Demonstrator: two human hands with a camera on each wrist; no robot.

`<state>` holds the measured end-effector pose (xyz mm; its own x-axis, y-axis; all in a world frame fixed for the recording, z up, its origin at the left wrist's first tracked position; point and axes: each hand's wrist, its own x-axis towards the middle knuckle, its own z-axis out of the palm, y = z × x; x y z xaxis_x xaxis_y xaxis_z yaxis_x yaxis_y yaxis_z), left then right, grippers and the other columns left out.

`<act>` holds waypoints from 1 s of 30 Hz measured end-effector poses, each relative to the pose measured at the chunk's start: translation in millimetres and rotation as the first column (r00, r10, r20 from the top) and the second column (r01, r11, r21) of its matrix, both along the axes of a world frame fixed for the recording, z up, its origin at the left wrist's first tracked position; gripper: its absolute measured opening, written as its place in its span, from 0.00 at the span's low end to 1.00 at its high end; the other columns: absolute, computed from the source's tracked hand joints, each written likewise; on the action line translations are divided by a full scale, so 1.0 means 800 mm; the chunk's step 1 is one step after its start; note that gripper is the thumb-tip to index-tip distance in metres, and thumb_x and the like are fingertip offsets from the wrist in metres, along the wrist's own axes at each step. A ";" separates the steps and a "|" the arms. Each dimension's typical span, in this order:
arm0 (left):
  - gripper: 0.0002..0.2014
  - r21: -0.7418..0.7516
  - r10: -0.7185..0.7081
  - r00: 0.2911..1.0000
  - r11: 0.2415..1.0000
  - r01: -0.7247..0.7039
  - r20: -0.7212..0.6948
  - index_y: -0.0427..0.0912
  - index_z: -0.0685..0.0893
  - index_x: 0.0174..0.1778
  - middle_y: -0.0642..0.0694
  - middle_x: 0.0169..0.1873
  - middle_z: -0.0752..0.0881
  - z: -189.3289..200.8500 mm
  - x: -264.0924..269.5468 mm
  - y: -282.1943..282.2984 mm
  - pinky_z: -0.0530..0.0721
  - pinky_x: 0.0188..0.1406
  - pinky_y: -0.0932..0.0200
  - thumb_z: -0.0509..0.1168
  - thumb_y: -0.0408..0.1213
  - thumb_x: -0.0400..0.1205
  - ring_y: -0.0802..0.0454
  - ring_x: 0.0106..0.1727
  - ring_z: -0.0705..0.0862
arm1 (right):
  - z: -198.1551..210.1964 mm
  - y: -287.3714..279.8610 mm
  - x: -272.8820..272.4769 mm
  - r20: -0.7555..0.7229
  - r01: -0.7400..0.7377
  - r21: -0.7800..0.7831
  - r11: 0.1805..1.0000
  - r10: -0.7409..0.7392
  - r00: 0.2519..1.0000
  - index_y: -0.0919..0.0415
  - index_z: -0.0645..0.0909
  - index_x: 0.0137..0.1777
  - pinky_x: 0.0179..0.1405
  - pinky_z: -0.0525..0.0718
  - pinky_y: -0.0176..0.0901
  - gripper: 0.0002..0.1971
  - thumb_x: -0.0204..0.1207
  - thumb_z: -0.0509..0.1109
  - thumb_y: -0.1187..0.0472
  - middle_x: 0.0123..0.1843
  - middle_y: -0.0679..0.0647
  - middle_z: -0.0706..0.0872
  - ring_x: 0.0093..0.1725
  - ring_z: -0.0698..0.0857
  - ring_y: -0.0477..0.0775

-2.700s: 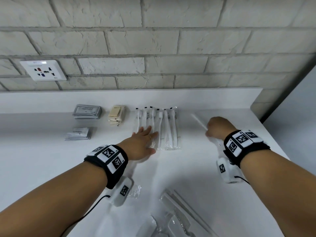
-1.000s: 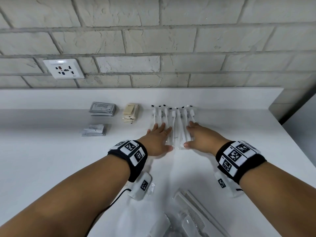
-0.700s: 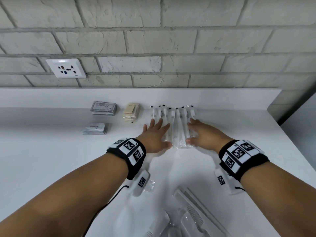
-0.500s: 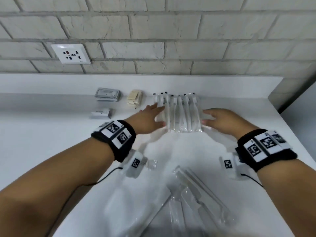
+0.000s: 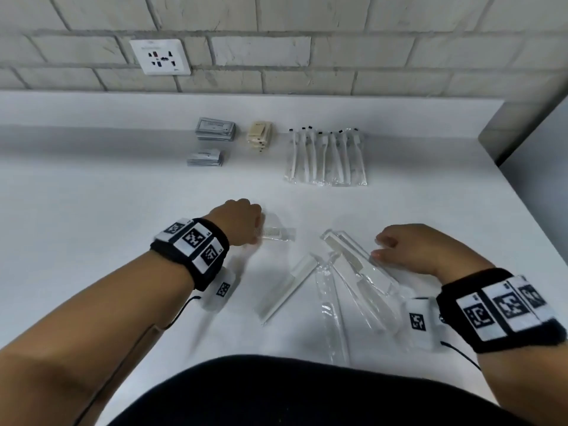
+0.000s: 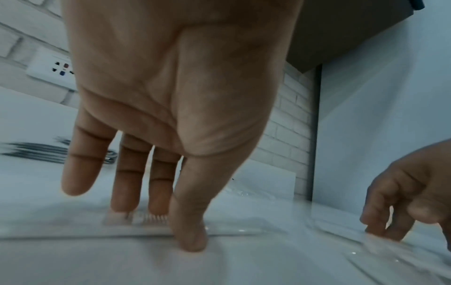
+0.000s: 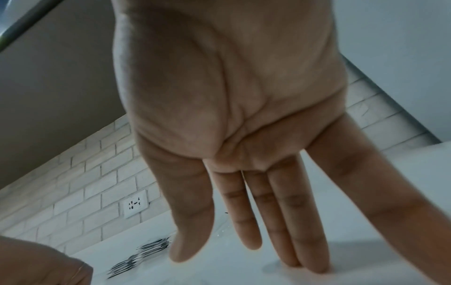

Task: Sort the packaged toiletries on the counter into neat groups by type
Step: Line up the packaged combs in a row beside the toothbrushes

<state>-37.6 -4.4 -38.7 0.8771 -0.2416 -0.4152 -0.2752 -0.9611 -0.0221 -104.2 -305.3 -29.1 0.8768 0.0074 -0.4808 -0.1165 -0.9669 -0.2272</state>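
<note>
Several packaged combs [image 5: 353, 265] in clear wrap lie in a loose pile on the near part of the white counter [image 5: 92, 210]. One comb pack [image 5: 276, 235] lies apart to the left. My left hand [image 5: 252, 229] stands over its left end. In the left wrist view its straight fingertips [image 6: 122, 206] press on the comb pack [image 6: 146, 219], with the thumb at the near edge. My right hand [image 5: 381, 247] touches the right side of the pile, its fingers [image 7: 312, 260] straight and holding nothing. A neat row of wrapped toothbrushes [image 5: 325, 158] lies further back.
Two stacks of grey sachets [image 5: 215, 130] [image 5: 204, 158] and a stack of beige packets [image 5: 259, 136] sit at the back left of the toothbrushes. A wall socket [image 5: 159, 56] is on the brick wall. The counter ends at the right edge [image 5: 522, 226].
Both hands have left the toothbrush row and drawn back to the near counter, the left onto a single comb pack, the right onto the comb pile. The view has tilted down.
</note>
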 end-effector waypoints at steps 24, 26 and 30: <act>0.33 -0.189 0.211 0.974 0.956 -0.224 -0.087 0.40 0.72 0.62 0.46 0.50 0.83 -0.024 -0.118 -0.053 0.78 0.43 0.55 0.74 0.56 0.69 0.47 0.45 0.80 | -0.015 0.029 -0.002 0.134 -0.030 -0.042 0.999 0.036 0.990 0.66 0.81 0.44 0.39 0.76 0.44 0.13 0.74 0.74 0.55 0.41 0.57 0.86 0.43 0.83 0.58; 0.24 -0.172 0.199 0.974 0.961 -0.215 -0.104 0.40 0.77 0.55 0.47 0.43 0.83 -0.020 -0.119 -0.057 0.77 0.43 0.57 0.73 0.54 0.72 0.48 0.43 0.80 | -0.012 0.021 -0.012 0.237 0.039 0.073 0.997 -0.055 0.970 0.65 0.80 0.47 0.40 0.76 0.45 0.07 0.75 0.71 0.61 0.43 0.57 0.84 0.42 0.81 0.57; 0.18 -0.132 0.166 0.977 0.974 -0.184 -0.133 0.39 0.83 0.49 0.44 0.43 0.85 -0.010 -0.124 -0.063 0.75 0.41 0.58 0.70 0.52 0.76 0.47 0.42 0.81 | -0.012 0.010 -0.036 0.304 0.146 0.283 0.948 -0.233 0.923 0.54 0.72 0.58 0.37 0.72 0.44 0.13 0.77 0.62 0.69 0.48 0.51 0.80 0.46 0.80 0.55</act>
